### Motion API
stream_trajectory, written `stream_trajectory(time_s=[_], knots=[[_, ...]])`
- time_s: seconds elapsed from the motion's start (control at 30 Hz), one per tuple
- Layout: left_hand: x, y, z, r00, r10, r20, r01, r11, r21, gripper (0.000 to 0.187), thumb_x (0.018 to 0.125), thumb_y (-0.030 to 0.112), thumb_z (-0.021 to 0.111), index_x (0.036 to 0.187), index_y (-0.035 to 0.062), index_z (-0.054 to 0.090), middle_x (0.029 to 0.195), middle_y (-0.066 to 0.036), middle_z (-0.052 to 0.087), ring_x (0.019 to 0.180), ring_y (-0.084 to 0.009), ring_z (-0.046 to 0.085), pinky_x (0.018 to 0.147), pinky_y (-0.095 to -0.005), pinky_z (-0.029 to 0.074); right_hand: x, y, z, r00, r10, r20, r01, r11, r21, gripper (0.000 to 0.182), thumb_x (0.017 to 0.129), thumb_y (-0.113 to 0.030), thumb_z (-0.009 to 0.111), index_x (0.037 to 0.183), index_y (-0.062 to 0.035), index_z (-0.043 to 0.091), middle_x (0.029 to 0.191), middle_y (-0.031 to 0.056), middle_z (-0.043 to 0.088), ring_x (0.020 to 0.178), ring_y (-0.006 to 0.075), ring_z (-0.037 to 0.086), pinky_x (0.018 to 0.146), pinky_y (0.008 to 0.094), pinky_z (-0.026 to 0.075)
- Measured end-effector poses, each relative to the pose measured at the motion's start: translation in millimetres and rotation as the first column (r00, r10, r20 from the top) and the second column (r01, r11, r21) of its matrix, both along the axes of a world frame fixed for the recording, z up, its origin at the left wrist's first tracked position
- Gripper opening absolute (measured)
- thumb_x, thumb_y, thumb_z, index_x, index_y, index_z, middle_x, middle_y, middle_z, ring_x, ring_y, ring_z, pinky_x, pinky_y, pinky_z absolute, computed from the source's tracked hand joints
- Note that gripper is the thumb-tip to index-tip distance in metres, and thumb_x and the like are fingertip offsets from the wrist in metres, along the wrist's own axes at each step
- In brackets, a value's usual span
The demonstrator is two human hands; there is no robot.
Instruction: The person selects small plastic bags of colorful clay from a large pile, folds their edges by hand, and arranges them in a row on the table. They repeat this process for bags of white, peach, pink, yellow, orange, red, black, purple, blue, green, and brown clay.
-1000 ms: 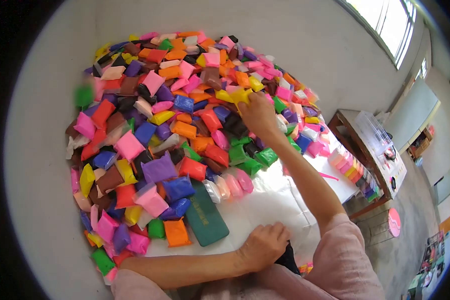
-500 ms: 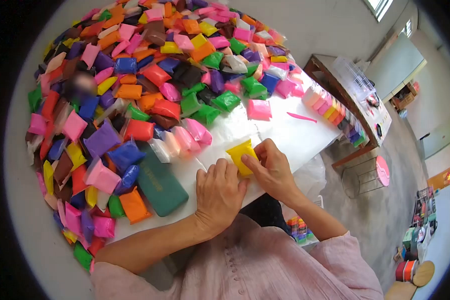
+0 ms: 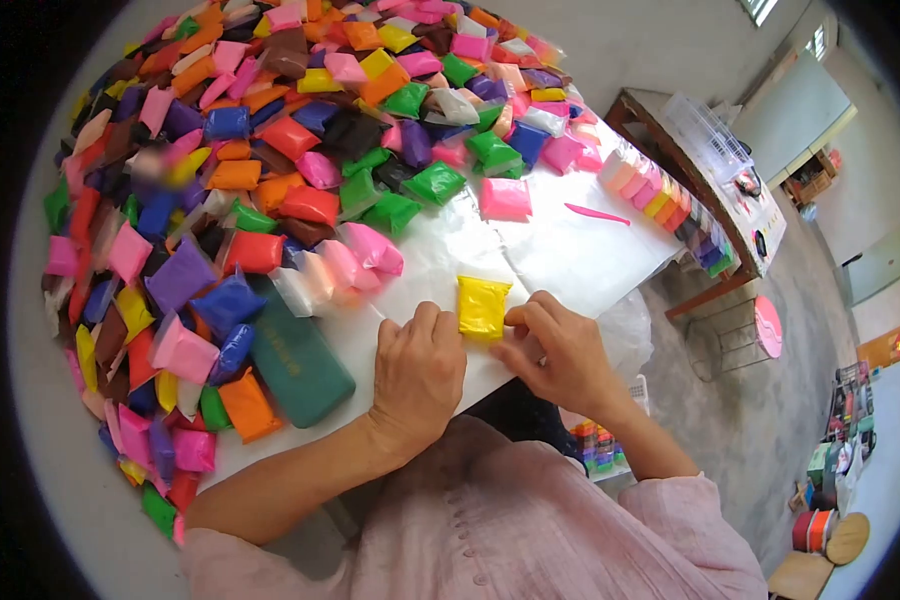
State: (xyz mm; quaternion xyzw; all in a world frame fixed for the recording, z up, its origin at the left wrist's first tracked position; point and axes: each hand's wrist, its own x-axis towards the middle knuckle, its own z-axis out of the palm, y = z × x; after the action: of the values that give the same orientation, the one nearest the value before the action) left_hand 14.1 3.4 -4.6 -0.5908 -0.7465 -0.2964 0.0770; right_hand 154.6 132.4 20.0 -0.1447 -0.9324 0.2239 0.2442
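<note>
A small yellow packet of modelling clay [image 3: 483, 309] in clear wrapping lies on the white table top between my hands. My left hand [image 3: 417, 368] is closed, its fingers curled under, against the packet's left side; whatever it grips is hidden. At the packet's right edge, my right hand [image 3: 562, 350] has its bent fingers and thumb apart, the fingertips beside or just touching the wrapping. Left of my left hand rests a dark green case [image 3: 300, 355]. Beyond the yellow packet are a pink packet [image 3: 506, 199] and a pink plastic clay knife [image 3: 597, 214].
A large heap of coloured clay packets [image 3: 310, 135] covers the left and far side of the table. Rows of coloured packets [image 3: 660, 205] line the far right edge. To the right are a wooden desk [image 3: 660, 125] with a wire basket and a pink-seated stool [image 3: 767, 327].
My right thumb has come off the yellow packet, and the right fingers have moved to its edge. The packet now lies flatter and squarer, with my left hand closer against its side.
</note>
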Motion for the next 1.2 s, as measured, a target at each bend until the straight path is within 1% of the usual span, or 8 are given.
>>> stream_trajectory(time_s=[0.1,0.2,0.5,0.9,1.0,1.07,1.13,1.2], knots=[[0.3,-0.9,3.0,1.000,-0.013,0.006,0.013,1.000,0.003,0.011,0.084,0.005,0.062,0.091,0.0033,0.054,0.087,-0.013,0.051,0.077,-0.0300,0.052,0.071,-0.0402,0.037,0.2,-0.3,-9.0,0.999,0.023,-0.042,-0.011,0.964,0.266,0.018,0.082,-0.016,0.070,0.084,-0.0067,0.055,0.080,0.0081,0.052,0.068,0.0244,0.060,0.057,0.0369,0.047],[-0.1,-0.1,3.1,0.999,-0.032,0.022,0.031,0.999,0.027,0.010,0.084,0.004,0.061,0.091,0.0031,0.054,0.087,-0.013,0.051,0.077,-0.0304,0.051,0.071,-0.0405,0.037,-1.3,1.8,-16.3,0.994,0.059,-0.096,-0.024,0.942,0.335,0.019,0.081,-0.016,0.070,0.083,-0.0071,0.054,0.079,0.0077,0.050,0.068,0.0230,0.059,0.058,0.0360,0.047],[-7.8,0.1,1.3,0.992,-0.116,0.043,0.116,0.993,0.002,0.011,0.084,0.003,0.061,0.090,0.0020,0.052,0.087,-0.014,0.049,0.078,-0.0316,0.050,0.071,-0.0412,0.037,-8.6,12.3,-16.1,0.976,0.201,-0.090,-0.157,0.922,0.354,0.017,0.075,-0.011,0.068,0.079,-0.0061,0.053,0.075,0.0067,0.050,0.063,0.0225,0.057,0.053,0.0353,0.046],[-7.5,2.2,3.1,0.989,-0.135,0.066,0.134,0.991,0.015,0.010,0.081,0.000,0.060,0.084,0.0010,0.050,0.082,-0.015,0.047,0.076,-0.0327,0.048,0.069,-0.0420,0.037,-10.2,3.1,-24.7,0.987,0.024,-0.162,0.019,0.965,0.262,0.018,0.072,-0.009,0.068,0.071,-0.0065,0.050,0.066,0.0080,0.049,0.053,0.0236,0.054,0.049,0.0364,0.043],[-7.2,-1.3,4.2,0.982,-0.189,-0.008,0.189,0.976,0.109,0.012,0.079,-0.001,0.061,0.084,0.0015,0.051,0.081,-0.015,0.046,0.075,-0.0325,0.048,0.069,-0.0421,0.037,-1.4,4.1,-14.5,0.991,0.050,-0.126,-0.047,0.999,0.025,0.018,0.075,-0.008,0.069,0.072,-0.0051,0.051,0.067,0.0099,0.052,0.054,0.0241,0.057,0.049,0.0345,0.044],[-6.3,-2.0,10.4,0.981,-0.193,-0.033,0.195,0.970,0.146,0.012,0.080,-0.002,0.061,0.087,0.0014,0.052,0.083,-0.015,0.048,0.075,-0.0320,0.048,0.070,-0.0414,0.038,5.5,9.1,-10.3,0.989,-0.035,-0.140,-0.009,0.952,-0.305,0.012,0.085,-0.011,0.068,0.082,-0.0031,0.060,0.067,0.0044,0.055,0.056,0.0149,0.058,0.050,0.0292,0.043],[-5.2,-2.7,11.4,0.980,-0.194,-0.046,0.199,0.964,0.176,0.012,0.081,-0.003,0.061,0.088,0.0015,0.052,0.084,-0.015,0.049,0.075,-0.0320,0.048,0.071,-0.0412,0.038,7.3,11.1,-5.8,0.984,-0.145,-0.104,0.054,0.794,-0.605,0.012,0.090,-0.013,0.066,0.088,-0.0020,0.063,0.069,0.0016,0.058,0.058,0.0096,0.056,0.051,0.0258,0.042],[-4.9,-3.9,10.9,0.974,-0.225,-0.018,0.223,0.948,0.225,0.012,0.082,-0.003,0.060,0.091,0.0010,0.053,0.086,-0.015,0.050,0.077,-0.0321,0.049,0.072,-0.0409,0.039,3.1,17.3,-7.7,0.987,-0.042,-0.155,-0.113,0.501,-0.858,0.020,0.091,-0.013,0.065,0.105,0.0019,0.064,0.084,0.0024,0.065,0.059,0.0049,0.046,0.051,0.0208,0.036]])
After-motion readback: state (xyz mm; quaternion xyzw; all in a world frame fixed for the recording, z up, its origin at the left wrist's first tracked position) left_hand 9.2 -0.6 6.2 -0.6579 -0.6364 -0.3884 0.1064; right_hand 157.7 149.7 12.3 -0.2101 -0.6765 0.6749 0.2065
